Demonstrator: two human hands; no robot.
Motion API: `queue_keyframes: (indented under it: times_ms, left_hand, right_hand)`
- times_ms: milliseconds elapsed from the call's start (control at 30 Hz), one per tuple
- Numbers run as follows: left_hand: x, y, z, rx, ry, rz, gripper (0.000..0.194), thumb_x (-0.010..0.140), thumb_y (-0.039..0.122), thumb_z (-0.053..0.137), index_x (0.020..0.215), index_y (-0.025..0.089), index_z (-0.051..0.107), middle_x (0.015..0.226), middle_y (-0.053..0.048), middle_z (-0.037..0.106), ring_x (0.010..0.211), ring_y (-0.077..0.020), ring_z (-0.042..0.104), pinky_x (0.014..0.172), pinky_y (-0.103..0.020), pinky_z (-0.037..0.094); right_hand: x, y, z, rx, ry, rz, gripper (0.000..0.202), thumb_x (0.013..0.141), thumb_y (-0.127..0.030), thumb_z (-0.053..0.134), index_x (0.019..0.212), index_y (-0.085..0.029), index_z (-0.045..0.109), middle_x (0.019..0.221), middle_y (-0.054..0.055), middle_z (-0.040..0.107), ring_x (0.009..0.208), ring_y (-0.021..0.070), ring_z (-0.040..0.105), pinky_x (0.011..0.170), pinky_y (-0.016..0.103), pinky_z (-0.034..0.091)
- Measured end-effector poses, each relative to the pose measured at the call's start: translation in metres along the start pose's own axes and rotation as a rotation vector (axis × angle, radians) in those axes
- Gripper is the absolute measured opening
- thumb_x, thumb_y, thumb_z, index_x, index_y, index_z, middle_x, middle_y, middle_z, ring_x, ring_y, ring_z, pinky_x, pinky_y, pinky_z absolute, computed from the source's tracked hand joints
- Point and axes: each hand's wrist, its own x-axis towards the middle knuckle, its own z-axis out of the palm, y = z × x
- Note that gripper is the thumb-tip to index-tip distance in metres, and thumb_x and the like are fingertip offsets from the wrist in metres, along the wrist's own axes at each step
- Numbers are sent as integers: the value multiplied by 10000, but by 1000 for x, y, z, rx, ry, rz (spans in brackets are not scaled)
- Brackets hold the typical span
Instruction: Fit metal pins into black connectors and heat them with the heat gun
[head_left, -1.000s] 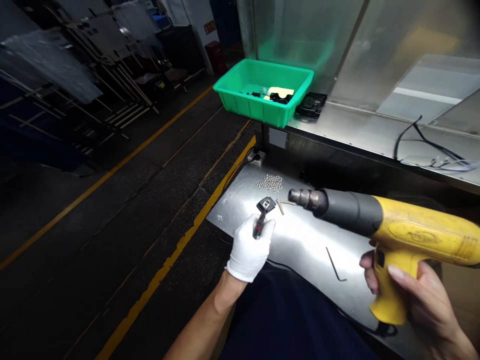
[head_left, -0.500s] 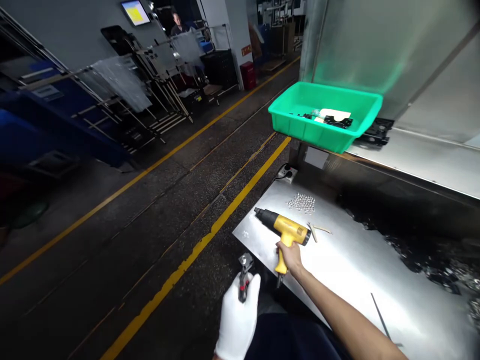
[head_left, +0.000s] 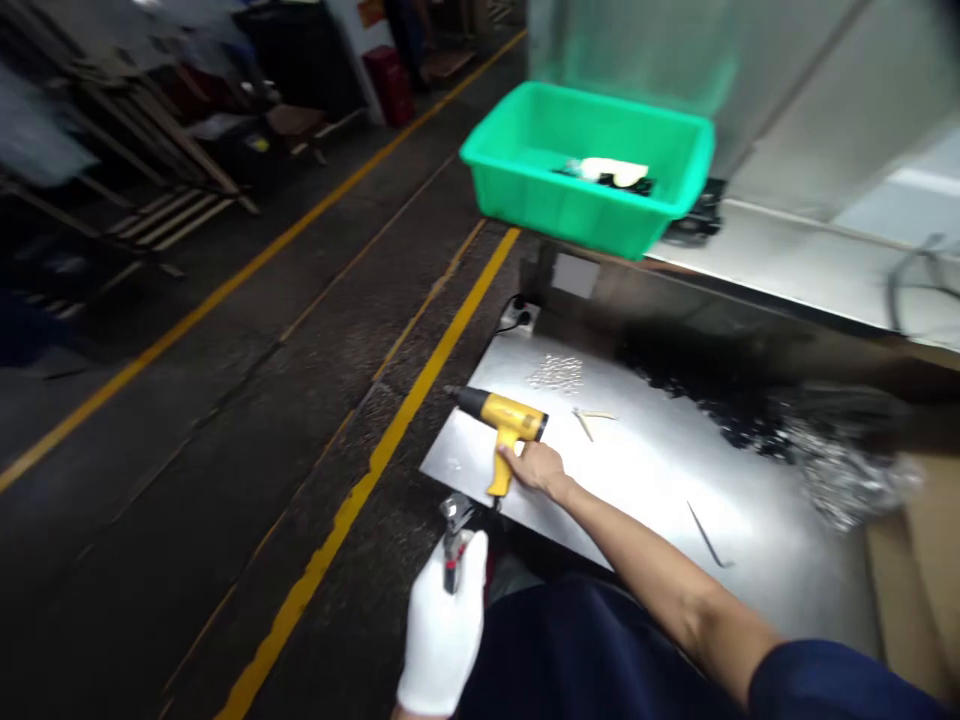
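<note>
My right hand [head_left: 536, 466], bare, is closed around the grip of a yellow and black heat gun [head_left: 514, 416]. Its nozzle points left, toward the table's left edge. In a white glove, my left hand [head_left: 444, 620] pinches a small black-and-red part with a shiny metal end [head_left: 453, 540], in front of the table edge and below the heat gun. Blur hides the part's exact kind. Tweezers [head_left: 587, 420] lie on the metal tabletop [head_left: 637, 500] to the right of the heat gun. Beyond the gun is a patch of small pale pieces [head_left: 556, 373].
A green bin [head_left: 570, 205] with dark parts and pale paper stands on a shelf above the table. A power strip [head_left: 519, 318] sits at the table's far left corner. Black parts [head_left: 697, 400], clear plastic [head_left: 840, 470] and a thin dark tool [head_left: 705, 535] lie rightward.
The view has turned right and down, so the bin, table and both hands appear farther left. Both hands keep hold of the same things; more of the table's right side shows.
</note>
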Motion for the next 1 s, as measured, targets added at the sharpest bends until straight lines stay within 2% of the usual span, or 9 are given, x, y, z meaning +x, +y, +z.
queue_keyframes:
  times_ms: [133, 233, 333, 433, 500, 633, 733, 867, 1000]
  left_hand:
    - [10, -1, 25, 6, -166, 5, 446, 992, 579, 517, 718, 229, 540, 673, 5, 573, 685, -197, 549, 719, -314, 442]
    - [7, 11, 53, -70, -304, -36, 454, 1000, 595, 506, 744, 222, 531, 707, 4, 571, 689, -187, 535, 706, -310, 444]
    - [-7, 36, 82, -236, -483, -76, 442, 1019, 605, 470, 808, 220, 517, 734, 14, 527, 672, -167, 512, 676, -304, 453]
    - [-27, 64, 107, -339, -635, -60, 451, 1042, 608, 412, 860, 212, 524, 739, 14, 500, 658, -152, 503, 653, -302, 457]
    - [-40, 80, 121, -348, -685, -26, 470, 1056, 610, 365, 891, 205, 537, 753, 5, 501, 664, -148, 502, 653, -304, 458]
    - [-62, 104, 137, -227, -720, 121, 486, 1073, 586, 315, 923, 197, 566, 784, -17, 509, 704, -160, 505, 687, -320, 457]
    - [-70, 118, 141, -9, -704, 284, 457, 1082, 548, 318, 912, 205, 570, 777, -22, 512, 720, -172, 506, 702, -327, 438]
    - [-69, 133, 143, 175, -681, 436, 398, 1082, 515, 343, 947, 218, 571, 838, -22, 541, 763, -179, 538, 742, -335, 448]
    - [-62, 146, 145, 353, -655, 591, 374, 1068, 507, 373, 929, 218, 565, 808, -12, 530, 746, -189, 522, 719, -345, 432]
  right_hand:
    - [-36, 65, -40, 6, 182, 13, 318, 1004, -436, 654, 1186, -177, 688, 1207, 78, 697, 1050, 242, 683, 938, 465, 577]
    - [-82, 141, -80, 29, 395, 108, 295, 1013, -392, 647, 1230, -194, 674, 1265, 91, 677, 1092, 241, 670, 959, 471, 572]
    - [-136, 215, -110, 78, 596, 230, 342, 1000, -365, 669, 1288, -183, 643, 1331, 106, 640, 1159, 270, 647, 972, 501, 566]
    - [-171, 269, -117, 159, 674, 292, 314, 992, -359, 681, 1258, -194, 658, 1321, 98, 643, 1152, 267, 646, 968, 485, 567]
    - [-178, 289, -111, 224, 676, 295, 287, 989, -351, 687, 1228, -191, 669, 1290, 93, 657, 1134, 256, 654, 957, 474, 571]
    - [-176, 301, -100, 352, 682, 287, 244, 1006, -363, 661, 1180, -193, 684, 1240, 89, 678, 1068, 230, 667, 922, 449, 587]
    - [-175, 302, -109, 428, 684, 267, 246, 1007, -373, 660, 1151, -174, 680, 1140, 70, 697, 958, 203, 685, 845, 405, 600]
    - [-190, 292, -150, 528, 732, 180, 274, 1024, -420, 624, 1090, -156, 661, 923, 16, 672, 740, 149, 643, 702, 330, 572]
    - [-237, 249, -216, 587, 738, -99, 319, 1033, -470, 571, 1086, -171, 671, 661, -50, 521, 565, 124, 486, 535, 270, 416]
